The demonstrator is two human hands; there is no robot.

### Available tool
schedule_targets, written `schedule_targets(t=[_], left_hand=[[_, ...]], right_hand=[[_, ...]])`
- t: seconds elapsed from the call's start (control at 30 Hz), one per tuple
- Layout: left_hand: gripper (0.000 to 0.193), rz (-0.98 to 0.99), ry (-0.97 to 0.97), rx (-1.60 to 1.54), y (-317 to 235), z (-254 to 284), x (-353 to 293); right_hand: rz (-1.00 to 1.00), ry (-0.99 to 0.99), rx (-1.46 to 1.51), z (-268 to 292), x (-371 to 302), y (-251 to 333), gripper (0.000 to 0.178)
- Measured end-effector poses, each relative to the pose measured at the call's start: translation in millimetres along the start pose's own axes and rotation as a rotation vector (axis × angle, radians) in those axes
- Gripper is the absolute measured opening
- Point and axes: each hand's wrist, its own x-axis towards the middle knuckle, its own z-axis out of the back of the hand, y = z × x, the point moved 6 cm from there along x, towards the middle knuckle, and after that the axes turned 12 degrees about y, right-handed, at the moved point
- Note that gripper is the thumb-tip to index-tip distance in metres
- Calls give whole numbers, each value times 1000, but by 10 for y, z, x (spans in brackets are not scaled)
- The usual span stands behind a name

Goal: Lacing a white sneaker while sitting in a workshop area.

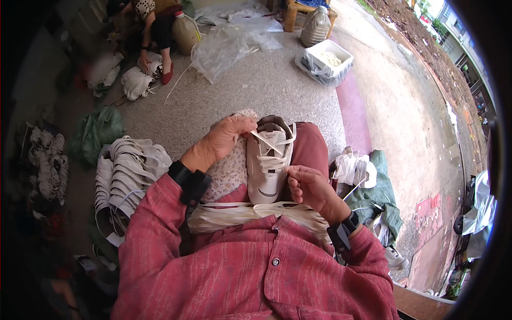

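Note:
A white and beige sneaker (270,170) rests on my lap, its dark-lined opening away from me and its toe toward me. My left hand (226,140) is closed beside the opening, pinching a white shoelace (265,142) that runs taut into the eyelets. Laces cross partway down the tongue. My right hand (314,191) is closed at the right side of the shoe, thumb and forefinger together near the lower eyelets; what lies between them cannot be made out. A bundle of loose white laces (234,217) lies across my lap, below the toe.
Stacked white shoe uppers (130,176) stand at my left by a green sack (96,133). Another green sack (385,186) with white shoes lies at my right. Ahead are a white bin (332,57), plastic sheeting (224,50), a jug (186,33) and a seated person (152,26) handling shoes.

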Motion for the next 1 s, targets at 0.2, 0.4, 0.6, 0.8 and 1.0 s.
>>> schedule_targets(t=[0.2,0.4,0.6,0.8,1.0], left_hand=[[19,176,80,296,-78,-87,8],[18,79,174,530,-99,-286,48],[29,-47,189,1100,-183,-390,44],[26,-25,251,1068,-149,-413,0],[22,-66,183,1286,-10,-387,-25]], right_hand=[[262,-335,-1003,-83,-92,596,18],[617,-264,-1486,-376,307,1116,13],[280,-79,-1908,-368,745,1145,27],[316,-122,-1767,-267,722,1142,31],[270,-83,-1345,-88,600,1095,30]])
